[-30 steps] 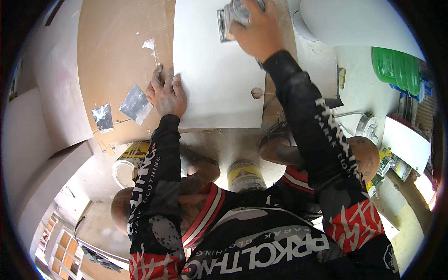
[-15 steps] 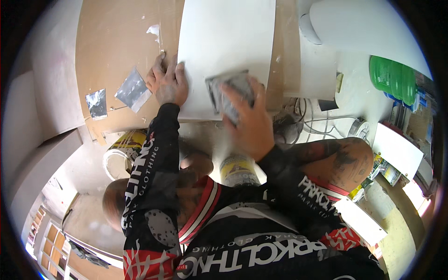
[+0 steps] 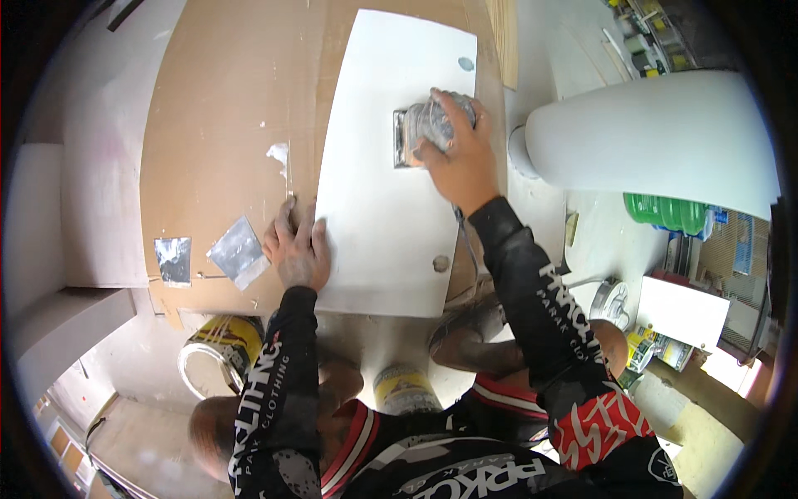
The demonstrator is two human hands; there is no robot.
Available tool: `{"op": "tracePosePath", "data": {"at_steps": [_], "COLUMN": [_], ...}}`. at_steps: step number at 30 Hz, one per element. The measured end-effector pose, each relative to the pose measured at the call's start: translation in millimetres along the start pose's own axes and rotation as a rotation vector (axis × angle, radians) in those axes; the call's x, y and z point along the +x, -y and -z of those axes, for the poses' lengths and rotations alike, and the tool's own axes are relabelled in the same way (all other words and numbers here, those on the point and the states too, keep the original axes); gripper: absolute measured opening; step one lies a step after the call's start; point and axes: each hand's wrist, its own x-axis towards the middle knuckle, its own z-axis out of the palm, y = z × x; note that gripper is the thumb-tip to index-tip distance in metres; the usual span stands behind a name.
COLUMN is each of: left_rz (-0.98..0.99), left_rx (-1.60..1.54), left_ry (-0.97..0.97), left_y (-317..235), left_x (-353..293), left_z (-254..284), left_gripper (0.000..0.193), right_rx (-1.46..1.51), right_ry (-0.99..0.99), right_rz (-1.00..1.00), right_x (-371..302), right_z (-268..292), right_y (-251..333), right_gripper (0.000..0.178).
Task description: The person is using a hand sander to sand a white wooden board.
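A white panel [image 3: 382, 216] with two round recesses near its right edge lies on a brown board [image 3: 224, 108]. My right hand [image 3: 465, 162] is closed over the top of a dusty grey electric sander [image 3: 432, 125], whose flat square pad rests on the panel's upper right part. A cord trails from under my right wrist toward the near edge. My left hand [image 3: 298, 256] lies on the brown board with fingers stretched out, its forefinger side against the panel's left edge. Two grey squares that look like sandpaper [image 3: 238, 252], smeared white, lie left of it.
Below the board stand a yellow and black bucket [image 3: 220, 353] at left and another bucket [image 3: 405, 389] between my legs. On the right are a large white cylinder [image 3: 648, 137], a green plastic bottle [image 3: 665, 212], a cable reel [image 3: 611, 301] and a smaller white panel [image 3: 686, 310].
My right hand has pushed the sander away from me, to the panel's far right part. The view has shifted, showing more of the panel. My left hand keeps its place beside the panel.
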Motion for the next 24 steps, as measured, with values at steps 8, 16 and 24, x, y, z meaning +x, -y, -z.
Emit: {"op": "tracePosePath", "data": {"at_steps": [8, 16, 24], "left_rz": [0.009, 0.014, 0.033], "left_rx": [-0.028, -0.035, -0.054], "left_ry": [0.010, -0.004, 0.013], "left_y": [-1.3, -2.8, -4.2], "left_x": [1.0, 0.3, 0.3], "left_z": [3.0, 4.2, 5.9], "left_gripper": [0.038, 0.037, 0.037], "right_rx": [-0.178, -0.292, -0.244], "right_ry": [-0.001, 0.016, 0.074], "right_rz": [-0.099, -0.124, -0.120], "right_x": [150.7, 280.3, 263.7], "right_z": [-20.9, -30.0, -26.9], "right_y": [-65.7, -116.0, -117.5], "right_gripper": [0.076, 0.082, 0.082]}}
